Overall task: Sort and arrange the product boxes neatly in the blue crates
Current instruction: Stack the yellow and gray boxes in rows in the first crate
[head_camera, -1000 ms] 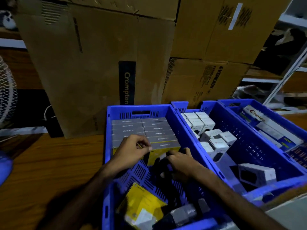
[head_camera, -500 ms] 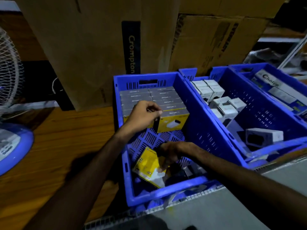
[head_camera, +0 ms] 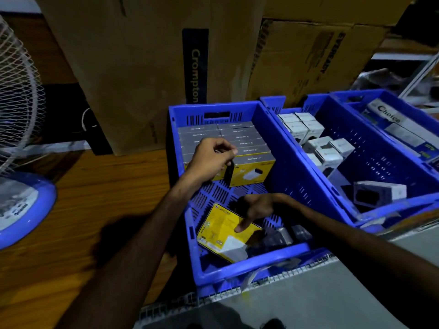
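The nearest blue crate (head_camera: 251,265) holds two columns of grey-topped yellow product boxes (head_camera: 240,138) standing on edge at its far end. My left hand (head_camera: 211,160) curls over the top of the front box of the left column (head_camera: 222,175) and pinches it. A loose yellow box (head_camera: 221,233) lies tilted on the crate floor near the front wall. My right hand (head_camera: 257,208) reaches down onto it, with one digit pressed on its top face and the others curled at its far edge. Dark small items (head_camera: 285,235) lie beside it.
A second blue crate (head_camera: 316,162) to the right holds white boxes (head_camera: 327,150), one loose (head_camera: 377,193). A third crate (head_camera: 356,97) holds a long "Choice" box (head_camera: 389,117). Cardboard cartons (head_camera: 142,67) stand behind, a table fan (head_camera: 21,205) on the wooden top at left.
My right hand left the row of boxes and came back to the loose yellow box near the front. My left hand stayed on the front box. The view tilted down.
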Demonstrator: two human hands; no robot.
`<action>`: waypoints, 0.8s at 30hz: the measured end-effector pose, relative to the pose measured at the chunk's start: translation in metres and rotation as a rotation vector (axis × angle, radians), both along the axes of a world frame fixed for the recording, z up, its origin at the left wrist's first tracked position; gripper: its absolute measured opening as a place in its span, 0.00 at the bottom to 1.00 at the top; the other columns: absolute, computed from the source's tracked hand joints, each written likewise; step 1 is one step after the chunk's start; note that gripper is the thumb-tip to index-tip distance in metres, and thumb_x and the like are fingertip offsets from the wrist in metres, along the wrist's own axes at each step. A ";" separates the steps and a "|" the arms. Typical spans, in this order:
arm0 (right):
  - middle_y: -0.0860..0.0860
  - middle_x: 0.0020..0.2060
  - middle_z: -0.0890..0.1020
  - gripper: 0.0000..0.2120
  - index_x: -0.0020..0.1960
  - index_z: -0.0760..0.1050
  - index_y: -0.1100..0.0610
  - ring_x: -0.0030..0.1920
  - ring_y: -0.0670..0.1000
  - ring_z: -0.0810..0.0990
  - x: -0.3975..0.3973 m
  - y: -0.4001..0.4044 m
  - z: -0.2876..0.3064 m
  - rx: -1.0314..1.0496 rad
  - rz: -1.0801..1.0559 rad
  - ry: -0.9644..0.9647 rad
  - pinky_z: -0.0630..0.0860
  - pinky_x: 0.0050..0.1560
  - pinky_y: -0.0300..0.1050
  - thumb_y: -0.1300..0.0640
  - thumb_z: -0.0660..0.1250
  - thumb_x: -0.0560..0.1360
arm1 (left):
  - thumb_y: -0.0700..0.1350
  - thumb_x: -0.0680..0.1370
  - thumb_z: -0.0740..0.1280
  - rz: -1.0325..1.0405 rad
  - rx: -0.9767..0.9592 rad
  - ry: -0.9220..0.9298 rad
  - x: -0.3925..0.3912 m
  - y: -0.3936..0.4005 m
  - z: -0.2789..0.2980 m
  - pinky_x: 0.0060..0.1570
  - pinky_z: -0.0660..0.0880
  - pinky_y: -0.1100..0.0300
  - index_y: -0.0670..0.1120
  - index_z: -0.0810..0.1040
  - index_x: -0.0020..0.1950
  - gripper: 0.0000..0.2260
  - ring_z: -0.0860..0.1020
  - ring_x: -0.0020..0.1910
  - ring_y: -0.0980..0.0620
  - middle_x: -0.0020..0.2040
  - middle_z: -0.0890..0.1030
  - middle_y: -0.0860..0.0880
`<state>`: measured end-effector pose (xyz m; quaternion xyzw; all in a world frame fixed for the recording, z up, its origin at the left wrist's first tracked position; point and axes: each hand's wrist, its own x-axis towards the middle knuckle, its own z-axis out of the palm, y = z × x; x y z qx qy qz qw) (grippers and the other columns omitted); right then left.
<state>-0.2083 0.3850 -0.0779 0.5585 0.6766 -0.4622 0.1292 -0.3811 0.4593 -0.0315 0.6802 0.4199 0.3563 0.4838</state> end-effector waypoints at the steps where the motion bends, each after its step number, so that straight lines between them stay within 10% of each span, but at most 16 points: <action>1: 0.52 0.34 0.72 0.23 0.40 0.72 0.56 0.35 0.51 0.70 0.001 0.000 0.003 -0.006 -0.005 0.023 0.68 0.40 0.48 0.40 0.79 0.68 | 0.41 0.80 0.72 0.002 -0.005 -0.001 0.000 0.000 0.000 0.42 0.81 0.53 0.43 0.84 0.52 0.03 0.83 0.40 0.52 0.46 0.86 0.42; 13: 0.52 0.31 0.80 0.14 0.42 0.79 0.59 0.31 0.50 0.76 0.031 -0.002 0.095 0.341 -0.321 0.352 0.72 0.33 0.44 0.56 0.82 0.67 | 0.50 0.76 0.77 0.025 0.150 -0.067 -0.011 -0.019 0.011 0.54 0.82 0.50 0.49 0.86 0.54 0.09 0.84 0.50 0.53 0.48 0.87 0.52; 16: 0.53 0.43 0.85 0.19 0.51 0.81 0.57 0.42 0.48 0.83 0.040 -0.007 0.121 0.484 -0.364 0.355 0.81 0.43 0.51 0.51 0.83 0.65 | 0.55 0.74 0.78 0.053 0.187 -0.103 -0.028 -0.031 0.016 0.54 0.81 0.55 0.55 0.83 0.60 0.16 0.82 0.55 0.56 0.54 0.84 0.55; 19: 0.52 0.51 0.81 0.28 0.57 0.80 0.50 0.52 0.52 0.82 0.041 -0.014 0.134 0.741 -0.369 0.248 0.79 0.55 0.59 0.41 0.82 0.61 | 0.55 0.72 0.80 0.108 0.228 -0.004 -0.039 -0.041 0.021 0.53 0.80 0.57 0.59 0.80 0.64 0.22 0.79 0.58 0.56 0.60 0.78 0.55; 24: 0.46 0.46 0.77 0.22 0.52 0.75 0.47 0.44 0.48 0.76 -0.001 -0.040 0.129 1.174 -0.435 -0.048 0.74 0.44 0.50 0.36 0.71 0.64 | 0.59 0.72 0.77 0.285 -0.004 -0.076 -0.033 -0.070 0.039 0.53 0.83 0.44 0.55 0.77 0.67 0.26 0.82 0.49 0.52 0.56 0.78 0.53</action>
